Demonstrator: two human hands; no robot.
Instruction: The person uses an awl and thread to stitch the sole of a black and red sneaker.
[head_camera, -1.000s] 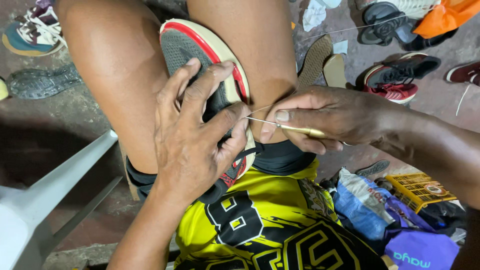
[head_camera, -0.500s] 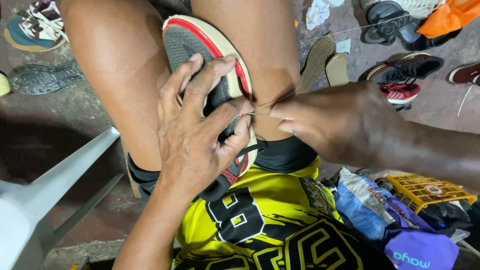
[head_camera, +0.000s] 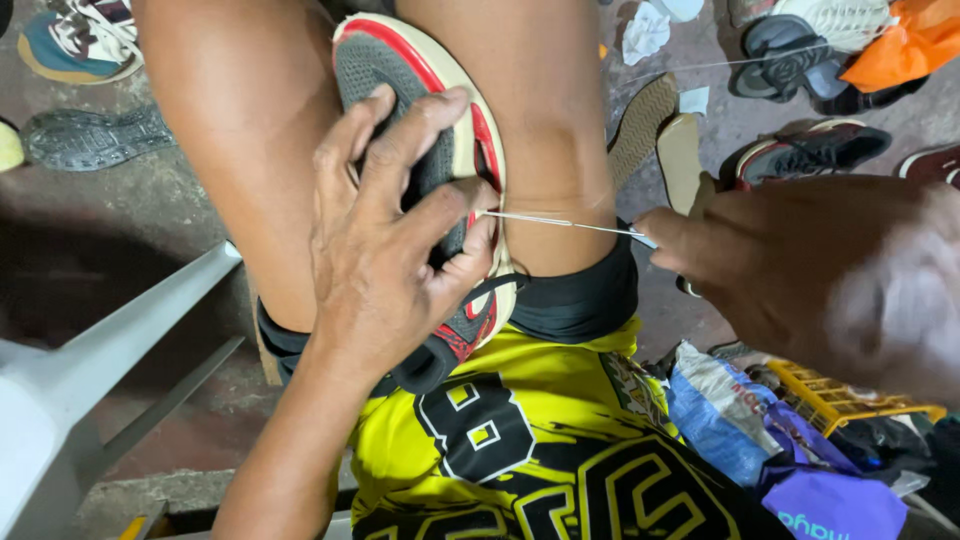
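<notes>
The right hand (head_camera: 800, 280) has drawn away rightward, pinching a taut pale thread (head_camera: 565, 224) from the grey-soled, red-and-cream shoe (head_camera: 440, 190), which the left hand (head_camera: 390, 250) grasps sole-up between the knees.

blue-and-white plastic packet (head_camera: 715, 415) at lower right, crumpled, beside yellow crate (head_camera: 835, 400). purple bag with pale print (head_camera: 835, 505) just below it, bottom edge. orange plastic bag (head_camera: 915, 45) top right corner.
</notes>
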